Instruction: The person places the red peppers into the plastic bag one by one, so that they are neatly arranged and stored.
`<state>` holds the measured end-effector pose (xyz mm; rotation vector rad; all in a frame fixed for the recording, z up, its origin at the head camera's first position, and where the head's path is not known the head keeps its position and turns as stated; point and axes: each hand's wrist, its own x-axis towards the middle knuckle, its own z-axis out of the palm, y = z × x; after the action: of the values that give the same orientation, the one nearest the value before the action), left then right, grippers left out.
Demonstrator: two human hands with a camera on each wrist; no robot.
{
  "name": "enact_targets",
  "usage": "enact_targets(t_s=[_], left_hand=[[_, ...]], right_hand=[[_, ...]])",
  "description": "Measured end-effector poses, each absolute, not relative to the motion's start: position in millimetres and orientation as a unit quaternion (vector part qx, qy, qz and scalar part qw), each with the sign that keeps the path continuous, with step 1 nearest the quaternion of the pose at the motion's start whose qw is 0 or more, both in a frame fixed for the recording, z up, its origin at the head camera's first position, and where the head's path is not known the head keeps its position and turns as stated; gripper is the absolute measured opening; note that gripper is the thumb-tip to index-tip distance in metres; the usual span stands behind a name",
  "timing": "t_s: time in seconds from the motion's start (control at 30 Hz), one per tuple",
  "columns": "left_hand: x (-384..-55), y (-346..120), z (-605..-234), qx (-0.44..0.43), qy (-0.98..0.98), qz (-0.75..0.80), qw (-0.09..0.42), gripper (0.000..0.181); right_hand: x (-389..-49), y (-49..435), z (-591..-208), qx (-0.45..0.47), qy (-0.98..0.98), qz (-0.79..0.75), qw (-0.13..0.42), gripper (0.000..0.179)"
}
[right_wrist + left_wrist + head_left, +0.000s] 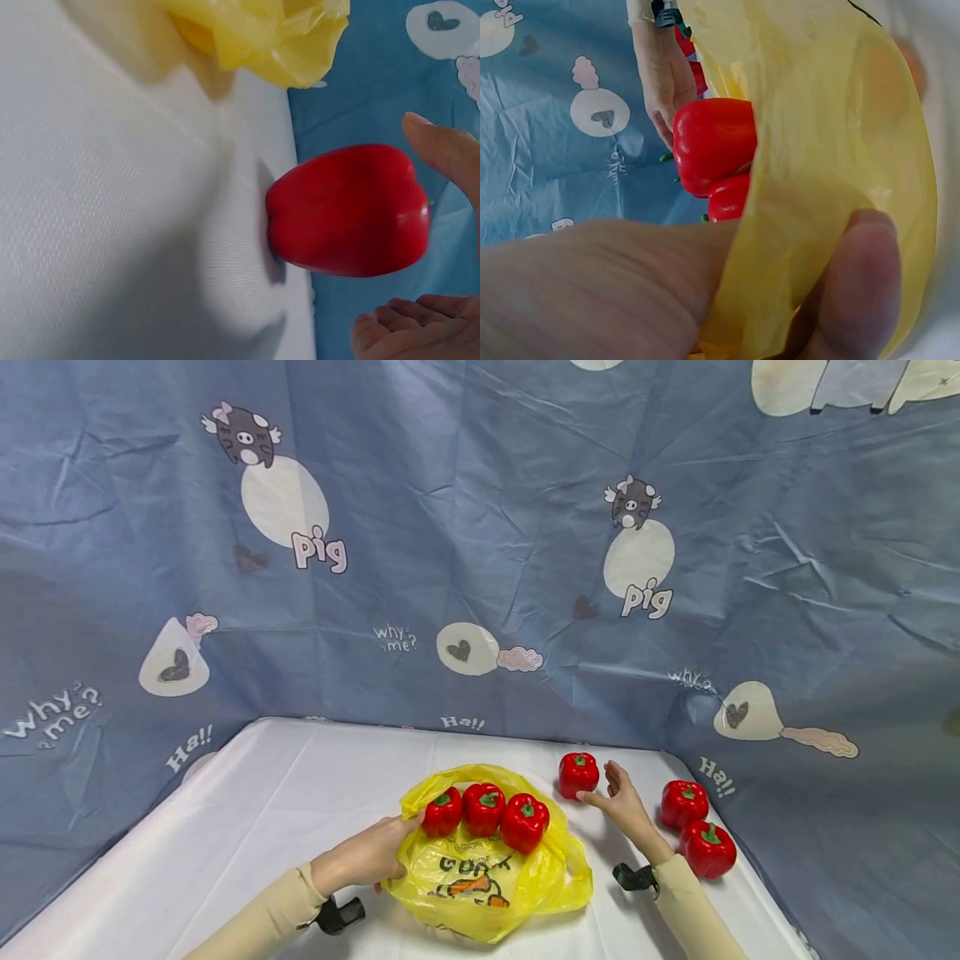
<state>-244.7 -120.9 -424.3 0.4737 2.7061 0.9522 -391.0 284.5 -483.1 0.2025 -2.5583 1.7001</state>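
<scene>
My left hand (367, 857) pinches the left edge of a yellow plastic bag (468, 918); in the left wrist view the thumb (862, 277) presses against the film. Three red bell peppers, among them one at the right (524, 823), sit side by side within the bag's spread mouth. Beyond the bag's right side, another red bell pepper (578, 775) stands upright on the table. Beside it is my right hand (628, 810), thumb and fingers spread apart. The right wrist view shows a gap between that pepper (345, 210) and the hand.
Two more red bell peppers, a farther one (683, 803) and a nearer one (707, 849), stand near the right edge of the white table (300, 785). A blue printed curtain (480, 552) rises behind the table and along its sides.
</scene>
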Motion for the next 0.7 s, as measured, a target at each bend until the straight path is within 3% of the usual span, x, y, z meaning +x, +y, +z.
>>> enact_targets(t_s=[0.7], left_hand=[[-245.2, -121.6, -424.0, 0.156, 0.924, 0.327, 0.125, 0.081]], right_hand=[[-409.6, 285.5, -499.4, 0.048, -0.823, 0.566, 0.013, 0.105]])
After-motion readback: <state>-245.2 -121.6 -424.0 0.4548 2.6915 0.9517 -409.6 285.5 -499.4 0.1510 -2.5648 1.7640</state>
